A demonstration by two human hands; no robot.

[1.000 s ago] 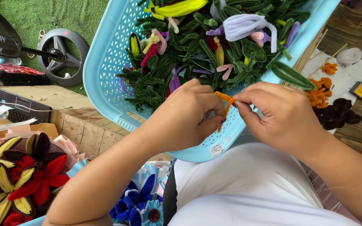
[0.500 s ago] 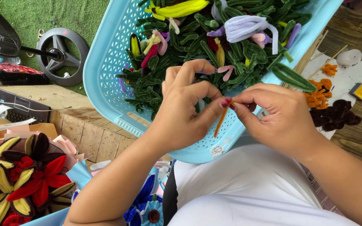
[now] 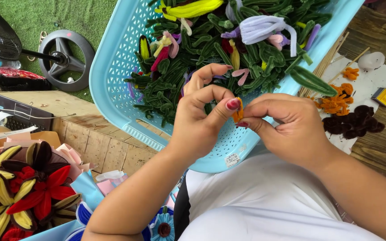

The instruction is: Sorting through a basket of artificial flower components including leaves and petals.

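Both hands (image 3: 242, 117) pinching what looks like an orange pipe-cleaner piece (image 3: 238, 110) above white-stickered blue basket (image 3: 112, 85).

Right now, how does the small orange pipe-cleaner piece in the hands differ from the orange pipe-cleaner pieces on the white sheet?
The small orange pipe-cleaner piece is single and pinched between both hands' fingers. The orange pipe-cleaner pieces on the white sheet are several, lying loose and untouched. Both are fuzzy and orange.

Left hand (image 3: 202, 116) and right hand (image 3: 287, 122) meet over light blue basket (image 3: 112, 76), fingertips pinching small orange pipe-cleaner piece (image 3: 238, 110) between them. Basket full of green pipe-cleaner leaves (image 3: 255, 53) (some yellow, purple, pink). Red-yellow flowers (image 3: 18, 192) lower left.
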